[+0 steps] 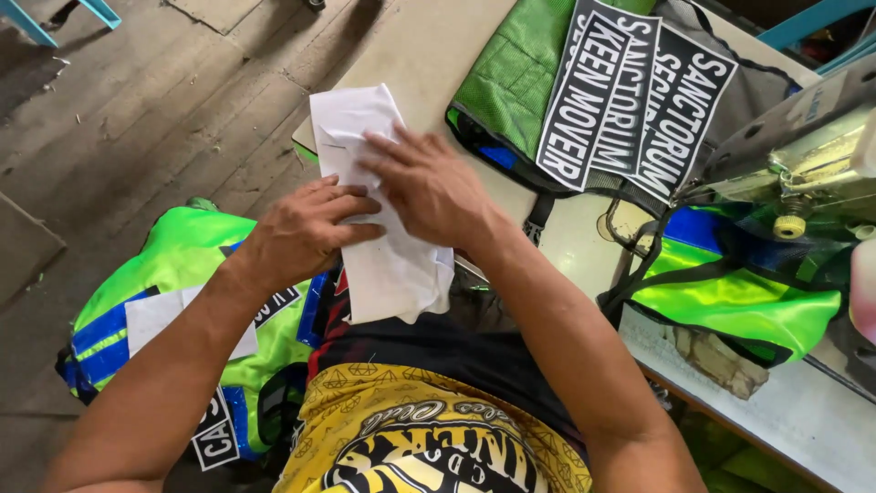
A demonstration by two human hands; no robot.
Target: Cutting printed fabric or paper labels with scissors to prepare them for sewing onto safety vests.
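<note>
A folded piece of white fabric (388, 269) lies across the near edge of the beige worktable (429, 46) and over my lap. My left hand (301, 233) presses on its left side, fingers curled over the edge. My right hand (429, 187) lies flat on top of it, fingers spread and pointing left. Both hands hold the white fabric down.
A green vest with black printed patches (630, 91) lies on the table beyond my hands. A sewing machine (794, 155) stands at right over bright green and blue fabric (730, 292). More green vests (182, 274) are piled on the wooden floor at left.
</note>
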